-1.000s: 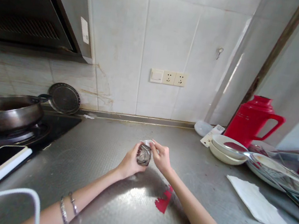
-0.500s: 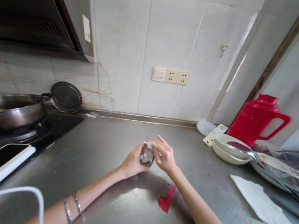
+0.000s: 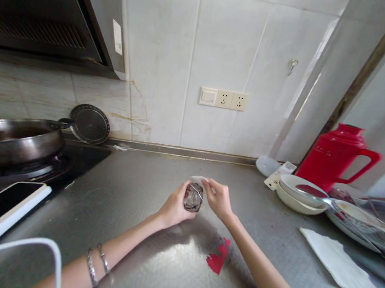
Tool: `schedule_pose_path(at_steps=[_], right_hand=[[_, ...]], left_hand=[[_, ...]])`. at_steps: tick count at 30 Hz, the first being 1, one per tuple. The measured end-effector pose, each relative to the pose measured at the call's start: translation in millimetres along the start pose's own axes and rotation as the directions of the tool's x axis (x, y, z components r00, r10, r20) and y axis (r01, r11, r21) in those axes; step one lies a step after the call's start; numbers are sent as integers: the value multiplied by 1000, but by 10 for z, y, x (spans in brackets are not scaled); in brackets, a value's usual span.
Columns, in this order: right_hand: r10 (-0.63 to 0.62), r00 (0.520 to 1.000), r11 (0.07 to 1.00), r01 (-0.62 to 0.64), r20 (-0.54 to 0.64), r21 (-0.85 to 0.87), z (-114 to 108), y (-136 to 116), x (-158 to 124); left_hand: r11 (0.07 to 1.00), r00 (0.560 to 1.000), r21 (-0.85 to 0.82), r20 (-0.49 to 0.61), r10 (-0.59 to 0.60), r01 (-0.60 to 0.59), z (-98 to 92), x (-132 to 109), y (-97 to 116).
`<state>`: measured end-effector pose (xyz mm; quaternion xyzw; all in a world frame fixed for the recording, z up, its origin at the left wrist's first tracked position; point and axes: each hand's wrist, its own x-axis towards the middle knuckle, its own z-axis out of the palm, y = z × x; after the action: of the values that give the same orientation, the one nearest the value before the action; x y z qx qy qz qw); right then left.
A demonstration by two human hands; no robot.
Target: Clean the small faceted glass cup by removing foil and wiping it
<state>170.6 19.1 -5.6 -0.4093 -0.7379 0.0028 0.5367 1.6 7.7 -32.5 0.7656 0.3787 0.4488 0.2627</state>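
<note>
Two hands on small clear packet [image 3: 194,197]: left hand [image 3: 174,208] clasps body, right hand [image 3: 219,199] pinches top edge; not visibly open yet.

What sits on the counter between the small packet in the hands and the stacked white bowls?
Nothing: in the head view, past the right hand pinching the packet, bare steel counter runs to the bowls.
</note>
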Motion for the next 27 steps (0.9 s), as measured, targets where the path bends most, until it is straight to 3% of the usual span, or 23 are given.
schedule_pose_path(at_steps=[5,10,12,14,16,19,21,25,27], right_hand=[[-149,979,986,136,140,100,-19,-110,-34],[-348,903,934,312,254,172,-47,-275,-52],[-333,910,939,295,248,178,-32,-320,-68],[-241,953,964,212,183,163,-17,-321,-70],[-111,989,987,98,100,130,-13,-271,-49],[13,1000,997,-14,16,81,-20,-147,6],[-28,998,997,24,51,77,-18,-82,28],[-173,955,982,146,242,123,6,-71,4],[-214,940,974,185,266,129,9,-103,-16]], left_hand=[[998,998,23,-1,-60,60,-3,10,13],[1000,999,-9,32,-17,17,-3,49,-4],[1000,999,-4,48,24,-24,-11,66,-8],[999,998,15,61,34,-35,-24,71,-1],[1000,997,22,70,-6,4,-33,60,16],[998,995,17,73,-69,68,-26,27,34],[997,996,23,61,-69,68,-11,12,29],[992,992,57,42,-117,115,-7,22,-3],[984,987,89,37,-155,152,-23,41,-5]])
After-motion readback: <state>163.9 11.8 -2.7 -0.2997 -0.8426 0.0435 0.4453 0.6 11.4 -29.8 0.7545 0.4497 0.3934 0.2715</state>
